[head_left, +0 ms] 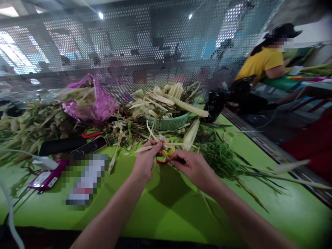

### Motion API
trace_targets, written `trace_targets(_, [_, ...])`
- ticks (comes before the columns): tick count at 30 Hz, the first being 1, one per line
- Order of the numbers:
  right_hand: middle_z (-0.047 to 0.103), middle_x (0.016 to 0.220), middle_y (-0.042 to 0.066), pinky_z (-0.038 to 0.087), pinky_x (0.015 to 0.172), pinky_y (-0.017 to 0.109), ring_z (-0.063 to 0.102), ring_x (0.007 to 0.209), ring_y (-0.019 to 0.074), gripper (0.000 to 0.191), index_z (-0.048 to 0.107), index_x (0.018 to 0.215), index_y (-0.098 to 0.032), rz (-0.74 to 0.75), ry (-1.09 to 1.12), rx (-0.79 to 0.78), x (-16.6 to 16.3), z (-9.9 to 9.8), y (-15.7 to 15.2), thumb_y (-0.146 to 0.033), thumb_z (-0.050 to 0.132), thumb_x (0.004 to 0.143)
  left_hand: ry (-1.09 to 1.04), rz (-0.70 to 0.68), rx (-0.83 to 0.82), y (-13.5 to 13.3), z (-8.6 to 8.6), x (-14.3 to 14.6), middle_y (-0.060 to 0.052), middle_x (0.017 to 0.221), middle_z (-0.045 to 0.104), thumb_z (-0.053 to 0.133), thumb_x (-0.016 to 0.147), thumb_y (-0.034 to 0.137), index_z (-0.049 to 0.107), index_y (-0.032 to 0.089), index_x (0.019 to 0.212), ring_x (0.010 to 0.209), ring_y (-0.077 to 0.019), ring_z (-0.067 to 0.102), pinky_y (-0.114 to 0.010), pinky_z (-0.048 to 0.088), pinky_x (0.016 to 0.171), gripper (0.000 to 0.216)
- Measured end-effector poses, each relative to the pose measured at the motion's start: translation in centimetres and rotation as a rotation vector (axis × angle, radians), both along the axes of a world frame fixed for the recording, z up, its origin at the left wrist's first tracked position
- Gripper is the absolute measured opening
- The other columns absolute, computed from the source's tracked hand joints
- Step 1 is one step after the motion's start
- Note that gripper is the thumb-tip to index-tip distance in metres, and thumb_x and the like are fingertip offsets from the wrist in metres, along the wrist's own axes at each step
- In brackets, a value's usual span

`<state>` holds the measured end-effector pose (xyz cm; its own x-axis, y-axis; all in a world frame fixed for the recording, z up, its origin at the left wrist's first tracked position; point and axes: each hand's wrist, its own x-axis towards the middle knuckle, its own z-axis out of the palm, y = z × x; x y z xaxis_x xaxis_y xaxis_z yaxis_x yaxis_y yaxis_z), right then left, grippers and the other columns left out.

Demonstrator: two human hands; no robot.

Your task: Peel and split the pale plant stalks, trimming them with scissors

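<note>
My left hand (145,159) is closed in a pinch on pale dried leaf strips (151,145) over the green table (166,207). My right hand (192,166) is closed too, its fingertips meeting the left hand at the strips, beside a yellow loop and a red loop (166,156) that look like scissor handles. Just beyond the hands lies a heap of husks and a corn cob (190,135). Behind it stands a green basket (168,122) piled with pale leaves.
A pink plastic bag (90,102) with leaves sits at the back left. Two phones (75,145), a pink device (45,178) and a white cable lie left. Green stalks (223,155) spread right. A perforated metal screen stands behind. A person in a yellow shirt (261,62) sits at the far right.
</note>
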<state>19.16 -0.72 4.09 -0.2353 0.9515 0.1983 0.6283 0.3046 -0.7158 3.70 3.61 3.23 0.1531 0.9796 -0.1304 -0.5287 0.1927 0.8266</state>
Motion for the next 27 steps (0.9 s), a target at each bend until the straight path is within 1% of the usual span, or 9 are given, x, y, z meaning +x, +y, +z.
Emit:
trace_targets(4, [0.068,0.079,0.001,0.043,0.068,0.025,0.060,0.074,0.0162,0.013,0.066,0.086,-0.019,0.001,0.171,-0.026,0.2,0.0,0.4,-0.030,0.058,0.085,0.010,-0.094,0.051,0.2,-0.2,-0.1,-0.002,0.074,0.064,0.074,0.068,0.023,0.070,0.012,0.088,0.060,-0.0056,0.053,-0.015,0.042,0.054,0.024])
trace_targets(7, [0.069,0.083,0.003,0.045,0.071,0.026,0.061,0.077,0.0173,0.017,0.066,0.088,-0.019,-0.003,0.280,-0.049,0.4,0.0,0.7,-0.034,0.061,0.082,-0.004,-0.169,0.046,0.2,-0.4,-0.2,-0.003,0.076,0.065,0.069,0.074,0.028,0.069,0.013,0.091,0.062,-0.0068,0.054,-0.016,0.044,0.057,0.023])
trace_targets(10, [0.068,0.081,0.003,0.046,0.066,0.027,0.060,0.072,0.0166,0.019,0.065,0.087,-0.018,-0.041,0.306,-0.065,0.5,-0.2,0.8,-0.035,0.061,0.082,-0.018,-0.221,0.036,0.2,-0.3,-0.5,-0.005,0.081,0.066,0.061,0.080,0.027,0.068,0.013,0.094,0.066,-0.0090,0.056,-0.019,0.046,0.060,0.021])
trace_targets(14, [0.066,0.077,0.002,0.045,0.061,0.026,0.056,0.066,0.0153,0.019,0.065,0.086,-0.019,-0.080,0.296,-0.063,0.6,-0.5,0.9,-0.036,0.060,0.081,-0.046,-0.279,0.040,0.2,0.0,-0.8,-0.006,0.085,0.066,0.054,0.080,0.020,0.067,0.014,0.096,0.070,-0.0109,0.057,-0.021,0.047,0.062,0.021])
trace_targets(17, [0.064,0.075,0.002,0.044,0.060,0.026,0.056,0.065,0.0149,0.019,0.065,0.085,-0.019,-0.094,0.287,-0.065,0.7,-0.7,1.0,-0.037,0.060,0.081,-0.049,-0.274,0.053,0.3,-0.1,-0.7,-0.006,0.086,0.066,0.054,0.077,0.016,0.067,0.013,0.094,0.072,-0.0116,0.059,-0.022,0.048,0.065,0.022])
trace_targets(21, [0.063,0.073,0.002,0.044,0.058,0.025,0.055,0.064,0.0148,0.017,0.064,0.081,-0.019,-0.096,0.298,-0.081,0.8,-0.9,1.1,-0.036,0.059,0.082,-0.032,-0.227,0.054,0.3,-0.2,-0.6,-0.005,0.086,0.067,0.061,0.074,0.016,0.069,0.013,0.094,0.068,-0.0094,0.058,-0.022,0.047,0.066,0.021])
trace_targets(24, [0.061,0.070,0.001,0.045,0.059,0.026,0.055,0.063,0.0147,0.017,0.063,0.079,-0.019,-0.104,0.328,-0.115,0.9,-1.0,1.1,-0.036,0.059,0.081,-0.008,-0.198,0.067,0.2,-0.1,-0.6,-0.006,0.098,0.068,0.067,0.071,0.017,0.069,0.014,0.091,0.068,-0.0074,0.057,-0.020,0.047,0.065,0.020])
trace_targets(27, [0.062,0.073,0.002,0.046,0.061,0.027,0.056,0.065,0.0153,0.019,0.063,0.083,-0.018,-0.089,0.377,-0.169,0.9,-0.8,1.2,-0.037,0.061,0.080,0.033,-0.197,0.097,0.1,-0.1,-0.7,-0.007,0.111,0.066,0.072,0.069,0.018,0.070,0.014,0.089,0.069,-0.0064,0.058,-0.020,0.048,0.066,0.021])
